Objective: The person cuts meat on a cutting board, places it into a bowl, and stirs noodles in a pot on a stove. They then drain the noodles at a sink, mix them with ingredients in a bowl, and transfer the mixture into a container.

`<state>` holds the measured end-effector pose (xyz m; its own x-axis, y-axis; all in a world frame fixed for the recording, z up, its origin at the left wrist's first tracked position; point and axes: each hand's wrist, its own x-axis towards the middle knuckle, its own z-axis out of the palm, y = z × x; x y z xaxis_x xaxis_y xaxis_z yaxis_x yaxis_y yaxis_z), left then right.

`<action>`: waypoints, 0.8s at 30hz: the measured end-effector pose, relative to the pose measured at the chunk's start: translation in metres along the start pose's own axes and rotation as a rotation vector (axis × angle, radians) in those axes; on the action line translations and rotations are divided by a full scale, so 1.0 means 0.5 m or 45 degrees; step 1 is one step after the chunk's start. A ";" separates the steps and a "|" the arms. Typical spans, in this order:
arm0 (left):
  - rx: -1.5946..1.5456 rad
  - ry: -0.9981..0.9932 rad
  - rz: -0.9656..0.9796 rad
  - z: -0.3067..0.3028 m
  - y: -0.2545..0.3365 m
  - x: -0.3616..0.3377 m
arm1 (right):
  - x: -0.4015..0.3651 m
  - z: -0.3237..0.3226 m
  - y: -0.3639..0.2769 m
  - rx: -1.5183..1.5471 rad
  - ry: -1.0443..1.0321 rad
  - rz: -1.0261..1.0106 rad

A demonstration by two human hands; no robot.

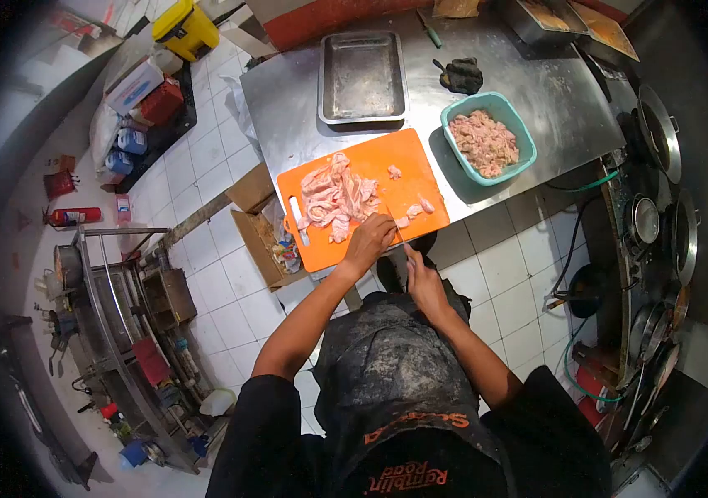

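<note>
My right hand [426,286] is wrapped around the handle of a knife [399,231], whose blade reaches over the near edge of the orange cutting board [420,170]. Right beside the blade, my left hand [372,240] has its fingers curled down onto the raw meat, partly hiding the piece beneath them. A pile of pale pink raw meat [337,192] lies left of the knife. Several small cut pieces [414,210] rest to its right. At the board's left side is a long white object [298,221].
Behind the board sits a metal tray [362,79] on the steel table [287,108]. A turquoise tub [466,170] of chopped raw meat stands at the right, near a dark cloth [461,75]. Below the table's left edge is a cardboard box [253,245]; pans [646,220] line the right.
</note>
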<state>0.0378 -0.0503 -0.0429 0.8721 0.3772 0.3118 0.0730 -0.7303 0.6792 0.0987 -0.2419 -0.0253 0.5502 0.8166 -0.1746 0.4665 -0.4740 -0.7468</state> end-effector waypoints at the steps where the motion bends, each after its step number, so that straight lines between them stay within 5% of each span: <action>1: -0.008 0.018 0.006 0.003 0.002 -0.006 | 0.020 0.009 0.005 0.071 0.040 -0.018; 9: -0.013 -0.001 -0.012 0.010 0.009 -0.001 | -0.027 -0.038 0.037 0.146 0.074 -0.071; 13: -0.104 -0.003 -0.035 0.032 0.015 0.025 | 0.021 -0.088 0.042 0.148 -0.043 0.122; 17: -0.134 0.045 -0.037 0.007 0.029 0.013 | 0.021 -0.092 0.039 0.219 0.135 -0.054; 24: -0.013 0.128 -0.079 -0.035 0.010 -0.047 | -0.021 -0.061 0.024 0.129 -0.036 -0.098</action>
<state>0.0093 -0.0530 -0.0350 0.8132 0.4771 0.3332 0.1202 -0.6979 0.7060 0.1194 -0.2661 -0.0128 0.4950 0.8590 -0.1309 0.4334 -0.3747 -0.8196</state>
